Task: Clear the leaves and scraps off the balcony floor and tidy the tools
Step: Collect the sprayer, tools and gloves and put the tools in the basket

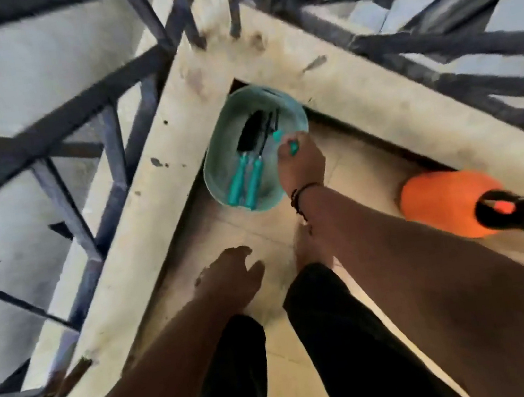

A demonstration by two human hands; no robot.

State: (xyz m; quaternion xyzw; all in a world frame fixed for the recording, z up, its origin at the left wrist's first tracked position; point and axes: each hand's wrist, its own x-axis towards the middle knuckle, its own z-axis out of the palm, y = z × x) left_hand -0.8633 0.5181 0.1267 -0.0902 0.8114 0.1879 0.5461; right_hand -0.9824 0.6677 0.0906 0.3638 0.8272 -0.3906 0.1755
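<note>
Left hand nearest, hanging idle, fingers relaxed. Right hand at the basin rim, fingers grasping a teal tool handle (blurred). Two tools already inside, long axes running rim to rim; lay it parallel.

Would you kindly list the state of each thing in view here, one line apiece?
Teal tub: upright in the balcony corner, open-topped, holding tools.
Two teal-handled tools: lying in the tub, side by side.
Third teal-handled tool: gripped by the right hand at the tub's rim.
Right hand: curled round that tool.
Left hand: empty, fingers relaxed.
Orange sprayer: on the floor by the ledge.
</note>
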